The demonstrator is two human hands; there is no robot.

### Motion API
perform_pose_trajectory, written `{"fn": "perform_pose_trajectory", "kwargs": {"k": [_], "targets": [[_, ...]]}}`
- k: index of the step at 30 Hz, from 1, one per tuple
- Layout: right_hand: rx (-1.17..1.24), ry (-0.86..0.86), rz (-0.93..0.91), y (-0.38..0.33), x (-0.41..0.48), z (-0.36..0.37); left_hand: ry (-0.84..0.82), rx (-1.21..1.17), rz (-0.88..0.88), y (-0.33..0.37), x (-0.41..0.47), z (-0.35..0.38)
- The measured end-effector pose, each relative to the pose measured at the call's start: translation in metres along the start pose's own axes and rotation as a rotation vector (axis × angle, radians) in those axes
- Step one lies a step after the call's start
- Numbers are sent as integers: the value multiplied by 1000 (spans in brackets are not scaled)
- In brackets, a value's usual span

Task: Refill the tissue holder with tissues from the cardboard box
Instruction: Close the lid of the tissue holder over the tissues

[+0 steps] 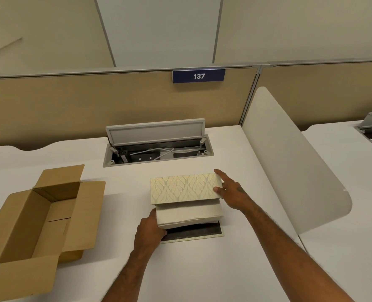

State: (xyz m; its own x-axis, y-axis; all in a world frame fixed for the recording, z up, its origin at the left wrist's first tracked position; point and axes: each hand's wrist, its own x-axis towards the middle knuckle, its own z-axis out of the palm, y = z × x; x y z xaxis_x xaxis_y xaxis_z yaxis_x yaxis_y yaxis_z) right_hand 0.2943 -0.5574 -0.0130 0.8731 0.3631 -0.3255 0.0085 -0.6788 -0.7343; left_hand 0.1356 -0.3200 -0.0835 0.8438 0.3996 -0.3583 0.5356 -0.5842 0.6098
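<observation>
The tissue holder [185,188], cream with a gold leaf pattern, lies on the white desk with its dark-lined flap [193,233] folded open toward me. A white stack of tissues [188,212] sticks out of its open side. My left hand [150,231] grips the stack's left front corner. My right hand [231,194] holds the holder's right end, fingers spread over its corner. The brown cardboard box [39,216] stands open at the left, and its visible interior looks bare.
An open cable tray [159,149] with white cables is sunk in the desk behind the holder. A curved white divider [289,162] rises on the right. A beige partition with a sign "137" [198,76] closes off the back.
</observation>
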Motion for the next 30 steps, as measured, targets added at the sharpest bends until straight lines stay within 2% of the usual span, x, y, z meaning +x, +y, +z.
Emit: {"fn": "perform_pose_trajectory", "kwargs": {"k": [2,4,6,8,13,16,21,30], "targets": [[-1,0,-5,-1,-1,0,-102,-73,-54,-2,1,-12],[5,1,-7,-1,-1,0,-165,-259,-85,-1,3,-31],[8,1,-5,-1,-1,0,-119,-413,-48,9,7,-49],[12,-2,-4,-2,-2,0,-34,-447,11,27,14,-59],[33,-9,-26,1,-9,-1,-48,-276,170,53,27,-63],[51,-4,-45,4,-15,0,-21,-204,186,43,21,-60],[40,-12,-48,21,-35,12,-31,-219,210,31,3,-48],[127,82,-107,45,-77,39,36,-124,225,10,-26,-26]]}}
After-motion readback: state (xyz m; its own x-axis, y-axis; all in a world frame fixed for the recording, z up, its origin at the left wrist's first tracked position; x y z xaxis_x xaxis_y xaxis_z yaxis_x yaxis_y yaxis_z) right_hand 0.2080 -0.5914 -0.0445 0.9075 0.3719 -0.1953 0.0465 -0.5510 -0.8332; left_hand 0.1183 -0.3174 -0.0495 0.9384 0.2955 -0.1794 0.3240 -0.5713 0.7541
